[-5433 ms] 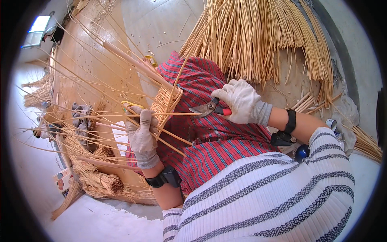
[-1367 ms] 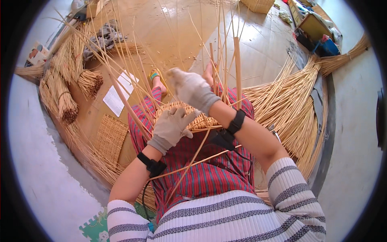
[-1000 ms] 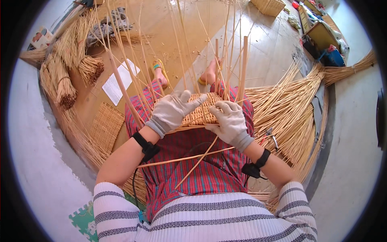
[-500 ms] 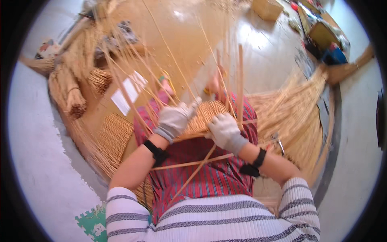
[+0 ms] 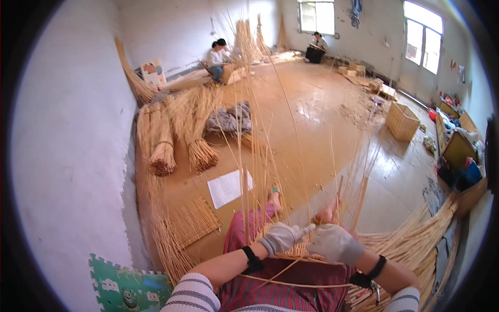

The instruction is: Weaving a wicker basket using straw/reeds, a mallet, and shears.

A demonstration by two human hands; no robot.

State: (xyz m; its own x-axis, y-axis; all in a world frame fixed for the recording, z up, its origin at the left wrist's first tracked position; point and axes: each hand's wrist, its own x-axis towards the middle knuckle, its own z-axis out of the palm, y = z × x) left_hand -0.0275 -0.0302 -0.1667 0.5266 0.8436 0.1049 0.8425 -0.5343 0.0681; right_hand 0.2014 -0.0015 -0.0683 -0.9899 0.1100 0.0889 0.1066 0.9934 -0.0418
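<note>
- Partway along, judging by how things lie: the woven wicker piece (image 5: 297, 251) shows a close weave between the hands, while long thin rods (image 5: 294, 130) and thicker stakes (image 5: 245, 200) rise unwoven from it.
- Left over, as it seems: those free lengths, plus a loose cane (image 5: 301, 285) crossing the lap below the near edge and a slanting cane (image 5: 283, 271) reaching down from that edge. How much of the weave lies under the gloves cannot be told.
- The woven wicker piece sits on the person's lap, over the red plaid cloth (image 5: 312, 299), its near edge toward the body.
- The left hand (image 5: 280, 237), in a pale glove, comes in from the left over the piece, back upward, its fingers stretched rightward and nearly meeting the other glove; whether they pinch a strand cannot be told.
- The right hand (image 5: 337, 244), gloved too, lies over the right part of the piece, fingers bent inward and blurred; whether they grasp a rod or only press cannot be told.
- Both forearms reach forward and turn inward, a black band at each wrist, so the hands stand close together over the middle of the lap.
</note>
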